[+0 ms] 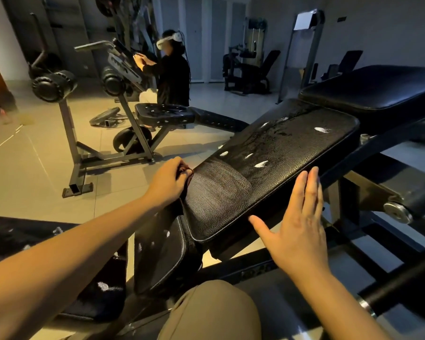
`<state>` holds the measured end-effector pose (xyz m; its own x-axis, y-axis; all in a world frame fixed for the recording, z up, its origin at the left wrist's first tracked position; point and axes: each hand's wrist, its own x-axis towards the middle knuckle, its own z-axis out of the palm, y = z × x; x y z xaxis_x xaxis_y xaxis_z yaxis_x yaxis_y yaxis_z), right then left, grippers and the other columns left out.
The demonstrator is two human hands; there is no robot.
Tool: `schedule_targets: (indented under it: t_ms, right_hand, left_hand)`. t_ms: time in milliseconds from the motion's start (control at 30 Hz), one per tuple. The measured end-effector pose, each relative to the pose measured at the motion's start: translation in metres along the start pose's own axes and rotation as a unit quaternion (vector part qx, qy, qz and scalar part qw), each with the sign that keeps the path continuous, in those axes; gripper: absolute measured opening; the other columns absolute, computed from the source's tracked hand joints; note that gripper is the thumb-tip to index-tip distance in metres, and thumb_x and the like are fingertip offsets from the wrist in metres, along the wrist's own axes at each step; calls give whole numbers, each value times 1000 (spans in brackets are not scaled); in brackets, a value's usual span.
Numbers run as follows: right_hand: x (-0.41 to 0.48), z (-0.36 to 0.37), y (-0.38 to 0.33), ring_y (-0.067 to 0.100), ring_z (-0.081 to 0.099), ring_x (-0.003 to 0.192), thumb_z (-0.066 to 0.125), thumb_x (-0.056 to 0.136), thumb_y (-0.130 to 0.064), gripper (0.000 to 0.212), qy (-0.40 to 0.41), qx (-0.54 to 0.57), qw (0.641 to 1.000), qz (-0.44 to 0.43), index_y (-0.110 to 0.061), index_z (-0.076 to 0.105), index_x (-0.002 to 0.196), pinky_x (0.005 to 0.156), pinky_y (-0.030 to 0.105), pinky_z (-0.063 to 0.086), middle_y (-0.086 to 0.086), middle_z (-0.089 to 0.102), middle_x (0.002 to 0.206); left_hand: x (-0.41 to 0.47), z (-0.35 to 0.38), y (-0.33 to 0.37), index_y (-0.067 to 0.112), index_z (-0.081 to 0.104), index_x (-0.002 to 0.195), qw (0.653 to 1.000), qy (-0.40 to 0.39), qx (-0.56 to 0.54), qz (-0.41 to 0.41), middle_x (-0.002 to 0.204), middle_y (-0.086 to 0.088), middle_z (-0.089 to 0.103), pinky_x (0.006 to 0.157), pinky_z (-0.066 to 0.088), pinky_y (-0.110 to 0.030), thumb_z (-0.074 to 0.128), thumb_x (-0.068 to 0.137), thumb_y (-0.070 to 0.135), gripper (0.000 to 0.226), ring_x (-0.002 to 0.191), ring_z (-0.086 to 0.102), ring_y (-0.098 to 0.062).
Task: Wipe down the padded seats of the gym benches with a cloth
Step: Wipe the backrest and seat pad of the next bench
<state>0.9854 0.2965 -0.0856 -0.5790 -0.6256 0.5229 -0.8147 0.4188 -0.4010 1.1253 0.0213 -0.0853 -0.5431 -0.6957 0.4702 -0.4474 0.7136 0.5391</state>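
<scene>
Bottom of the frame is a knee (211, 312) in tan trousers, with both bare forearms reaching out over it. The right hand (302, 229), lower right of centre, is flat open, with fingers straight and together, thumb stuck out left, palm down along the near edge of the black seat pad (280, 153). I can't tell if it's actually touching. The left hand (168, 180) is further out at the pad's left edge, fingers curled round a bunched dark cloth (185, 174) held against that edge. The pad sits mid-frame, tilted, with white foam blobs (260, 164) on its far half and a dull streaky patch near-left. There's some marking on the frame bar (255, 268) below, too dark to read. Further back there's a back pad (378, 87) upper right. Left of centre is a second bench (165, 114), also dotted white, and a person (173, 72) in black with a headset stands behind it.
</scene>
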Motion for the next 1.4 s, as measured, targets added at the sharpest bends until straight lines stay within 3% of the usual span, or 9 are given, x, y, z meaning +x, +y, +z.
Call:
schedule_targets:
  t_ms: [267,500,733,867,1000,1133,1267,1333,1400]
  right_hand:
    - [1,3,1,21,-17,155,56,78,-71,123,-3,-7,1000,0,-15,-17,160,114,39,7,-4,-31,165]
    - [-1,3,0,26,-10,156,56,79,-71,122,4,-1,1000,1,-14,-14,161,112,40,11,-4,-28,166]
    - [-1,5,2,28,-7,157,48,77,-75,121,9,-10,1000,-6,-12,-12,161,112,40,9,0,-25,168]
    - [0,5,1,29,-6,157,47,79,-74,119,6,-15,1000,-8,-11,-13,161,113,41,11,2,-23,168]
    - [-1,3,0,30,-8,156,47,80,-74,119,-5,-19,1000,-3,-12,-16,160,117,47,19,2,-27,167]
    - [-1,3,0,31,-7,156,41,79,-77,119,-5,-26,1000,-6,-12,-17,160,113,42,13,3,-27,167]
    - [-1,4,0,27,-11,156,40,78,-77,119,-7,-29,1000,-6,-15,-22,159,115,42,13,1,-30,166]
    - [-1,3,0,28,-10,156,41,79,-77,119,-8,-31,999,-2,-14,-21,159,117,46,20,1,-30,166]
    - [-1,2,-1,29,-9,156,41,79,-77,119,-10,-31,999,-1,-13,-19,159,117,49,25,1,-29,166]
  left_hand:
    - [-98,-13,73,13,59,109,951,-105,-106,269,104,3,60,84,47,-25,61,100,23,13,96,59,-13]
    - [-10,1,12,12,53,101,999,-21,-41,13,96,-3,60,83,45,-44,58,102,25,14,95,58,-26]
    - [-80,-7,72,18,55,110,960,-112,-132,219,104,5,62,86,49,-27,59,102,25,11,100,61,-13]
    - [-29,4,35,20,52,106,986,-51,-79,139,101,5,61,84,46,-30,56,103,22,6,95,58,-8]
    - [28,3,9,12,48,101,998,-59,27,8,99,-4,55,75,38,-38,54,104,25,15,98,56,-29]
    - [-7,3,61,16,51,106,992,-82,-44,84,101,-3,60,80,48,-44,55,104,26,12,94,57,-22]
    - [-54,1,96,24,50,109,953,-130,-105,251,105,11,61,87,49,-22,56,102,28,10,101,60,-5]
    - [-42,4,83,28,49,108,958,-110,-103,243,102,14,60,84,48,-19,56,102,25,10,97,59,-1]
    - [-6,9,59,24,50,107,983,-67,-62,158,99,6,59,83,49,-34,54,104,24,6,92,56,-9]
